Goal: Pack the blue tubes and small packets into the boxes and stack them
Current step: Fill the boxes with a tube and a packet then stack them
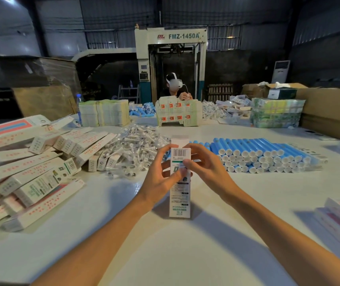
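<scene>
My left hand [161,174] and right hand [204,164] both clasp one long box [179,195] at mid-table [165,254], far flap raised, which I judge keeps its mouth steady for loading from the blue tubes [268,155] and small packets [138,149] just beyond.

A factory packing hall: a cream industrial machine lettered FMZ-1450A [170,58] stands at 12 o'clock before dark corrugated metal walls [319,27], brown cardboard cartons [330,108] sit at 2 o'clock, and bundled flat printed box blanks [104,112] crowd the white worktable [175,254] at 11 o'clock.
</scene>
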A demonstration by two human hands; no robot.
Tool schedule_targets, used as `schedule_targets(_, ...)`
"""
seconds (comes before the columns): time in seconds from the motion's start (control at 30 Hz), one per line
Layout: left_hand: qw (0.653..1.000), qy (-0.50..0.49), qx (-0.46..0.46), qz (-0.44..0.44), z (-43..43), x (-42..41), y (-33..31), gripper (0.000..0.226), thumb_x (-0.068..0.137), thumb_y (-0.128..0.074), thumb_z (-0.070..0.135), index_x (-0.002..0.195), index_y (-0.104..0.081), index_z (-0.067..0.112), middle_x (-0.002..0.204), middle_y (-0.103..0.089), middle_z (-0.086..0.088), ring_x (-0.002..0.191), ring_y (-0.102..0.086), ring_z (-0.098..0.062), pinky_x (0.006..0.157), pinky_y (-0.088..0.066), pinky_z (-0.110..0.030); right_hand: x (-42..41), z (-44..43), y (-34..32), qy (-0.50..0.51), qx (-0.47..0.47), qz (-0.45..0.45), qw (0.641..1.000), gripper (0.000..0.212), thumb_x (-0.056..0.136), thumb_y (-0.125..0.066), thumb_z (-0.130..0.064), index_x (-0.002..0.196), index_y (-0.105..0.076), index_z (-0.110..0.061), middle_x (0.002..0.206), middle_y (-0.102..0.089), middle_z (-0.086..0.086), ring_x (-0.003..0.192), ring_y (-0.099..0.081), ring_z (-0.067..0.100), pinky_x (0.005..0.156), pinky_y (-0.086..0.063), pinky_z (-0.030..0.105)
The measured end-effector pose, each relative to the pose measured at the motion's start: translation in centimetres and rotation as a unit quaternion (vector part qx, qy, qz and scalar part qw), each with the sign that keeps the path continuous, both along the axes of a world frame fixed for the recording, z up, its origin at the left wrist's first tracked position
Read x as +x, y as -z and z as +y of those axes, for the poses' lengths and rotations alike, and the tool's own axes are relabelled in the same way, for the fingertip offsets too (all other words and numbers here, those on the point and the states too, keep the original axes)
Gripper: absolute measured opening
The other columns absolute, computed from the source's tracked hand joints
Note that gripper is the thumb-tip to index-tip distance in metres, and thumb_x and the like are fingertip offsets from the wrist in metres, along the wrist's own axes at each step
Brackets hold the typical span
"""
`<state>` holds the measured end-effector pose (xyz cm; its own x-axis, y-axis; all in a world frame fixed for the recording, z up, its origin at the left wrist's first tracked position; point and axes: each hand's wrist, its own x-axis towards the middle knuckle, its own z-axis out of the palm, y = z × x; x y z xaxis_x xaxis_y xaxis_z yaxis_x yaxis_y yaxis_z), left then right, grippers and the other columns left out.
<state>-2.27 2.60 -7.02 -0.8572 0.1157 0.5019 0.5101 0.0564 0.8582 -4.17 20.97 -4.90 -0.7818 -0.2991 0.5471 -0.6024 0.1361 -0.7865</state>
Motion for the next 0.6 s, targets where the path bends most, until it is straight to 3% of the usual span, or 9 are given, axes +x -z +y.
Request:
schedule_targets(0.13,1.000,0.021,0.000,-0.009,0.1,0.1,0.1,0.064,0.094,-0.077,0.019,0.149,-0.043,0.024,0.132,-0.069,-0.016,0.111,-0.074,-0.042,0.098,-0.057,-0.066,0.1,0.3,-0.7,0.017,-0.019,-0.005,1.000,0.022,0.106,-0.055,-0.040,0.121,-0.065,-0.027,0.113,-0.073,-0.011,0.103,-0.070,0.011,0.082,-0.059,0.028)
schedule_targets(0.23,0.999,0.041,-0.008,-0.015,0.3,0.3,0.0,0.062,0.098,-0.072,0.010,0.150,-0.040,0.022,0.131,-0.069,-0.016,0.107,-0.075,-0.044,0.096,-0.057,-0.067,-0.3,0.7,-1.9,0.034,-0.064,-0.011,0.997,0.012,0.107,-0.055,-0.030,0.116,-0.057,-0.022,0.105,-0.077,-0.003,0.093,-0.071,0.021,0.080,-0.062,0.037)
schedule_targets(0.33,0.997,0.068,-0.015,-0.015,0.4,0.5,-0.1,0.060,0.100,-0.069,0.009,0.150,-0.039,0.023,0.130,-0.068,-0.020,0.110,-0.073,-0.045,0.096,-0.058,-0.065,-0.9,1.1,-3.1,0.012,-0.025,-0.014,1.000,0.018,0.106,-0.058,-0.022,0.121,-0.051,-0.015,0.097,-0.079,0.005,0.090,-0.073,0.026,0.076,-0.063,0.040)
schedule_targets(0.47,0.994,0.104,0.013,-0.036,0.8,0.7,0.2,0.063,0.099,-0.064,0.009,0.152,-0.035,0.026,0.125,-0.067,-0.024,0.103,-0.072,-0.043,0.089,-0.062,-0.052,-1.5,1.2,-3.4,0.031,0.051,0.091,0.994,0.004,0.104,-0.058,-0.008,0.107,-0.058,-0.007,0.093,-0.076,0.000,0.089,-0.074,0.016,0.065,-0.061,0.029)
schedule_targets(0.6,0.992,0.099,0.046,-0.058,1.7,0.7,0.9,0.067,0.098,-0.063,0.013,0.151,-0.031,0.036,0.117,-0.070,-0.006,0.092,-0.069,-0.030,0.082,-0.061,-0.042,-1.8,1.1,-2.9,0.059,0.086,0.130,0.986,0.008,0.103,-0.057,-0.005,0.103,-0.062,-0.011,0.101,-0.074,-0.007,0.095,-0.072,0.008,0.068,-0.062,0.029)
